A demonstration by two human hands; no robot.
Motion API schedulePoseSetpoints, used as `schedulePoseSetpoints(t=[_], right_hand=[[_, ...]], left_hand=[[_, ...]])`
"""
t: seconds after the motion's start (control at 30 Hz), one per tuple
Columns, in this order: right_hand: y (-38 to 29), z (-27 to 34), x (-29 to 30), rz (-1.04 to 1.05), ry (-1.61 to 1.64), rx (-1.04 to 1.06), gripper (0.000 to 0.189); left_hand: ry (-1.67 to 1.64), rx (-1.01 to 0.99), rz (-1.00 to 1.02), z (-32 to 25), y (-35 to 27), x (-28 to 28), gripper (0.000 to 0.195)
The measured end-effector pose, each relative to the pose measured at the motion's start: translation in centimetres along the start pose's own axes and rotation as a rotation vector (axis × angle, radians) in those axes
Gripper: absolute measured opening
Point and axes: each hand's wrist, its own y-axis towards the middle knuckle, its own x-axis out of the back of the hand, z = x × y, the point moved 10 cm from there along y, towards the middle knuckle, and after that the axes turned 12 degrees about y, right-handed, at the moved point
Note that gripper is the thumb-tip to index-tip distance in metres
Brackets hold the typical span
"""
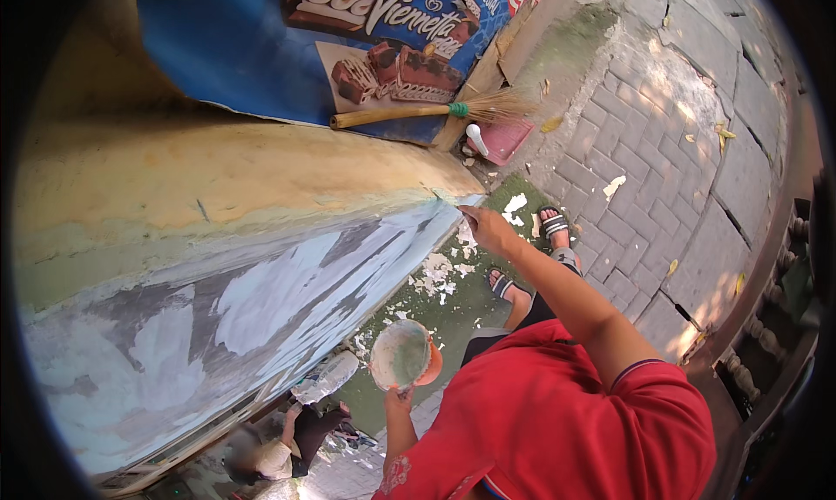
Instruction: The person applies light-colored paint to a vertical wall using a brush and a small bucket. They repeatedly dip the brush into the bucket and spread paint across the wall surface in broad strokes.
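In my right hand (486, 229) is a flat tool, apparently a putty knife (447, 197), with its blade against the wall's corner edge. Most of its handle is hidden by my fingers. My left hand (400, 399) grips the rim of an orange bucket (431, 366), whose inside is coated with pale, greyish residue. Left of both hands runs the wall (274, 291), its lower part grey with uneven streaks of whitish-blue coating. Above that band, the wall's upper part (261, 167) is yellow.
A stick broom (398, 116) lies by a blue printed banner (241, 56), with a pink dustpan (506, 141) below it. Paint flakes (437, 274) litter the mossy ground by my sandalled feet. Another person (277, 451) crouches near a plastic bag (332, 376). Paving (627, 173) stretches right.
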Motion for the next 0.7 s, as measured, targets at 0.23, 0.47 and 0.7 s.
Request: schedulePoseSetpoints(t=[0.23,0.47,0.7], right_hand=[[0.0,1.4,1.1,-0.054,0.173,0.057,0.031],[-0.6,-3.5,-0.7,-0.027,0.085,-0.153,0.031],[-1.6,-7.2,-4.0,-0.167,0.449,-0.323,0.032]], left_hand=[[-0.082,0.028,0.036,0.3,0.4,0.0,0.055],[-0.084,0.005,0.034,0.4,0.4,-0.7,0.052],[-0.043,0.026,0.004,1.6,0.7,1.1,0.043]])
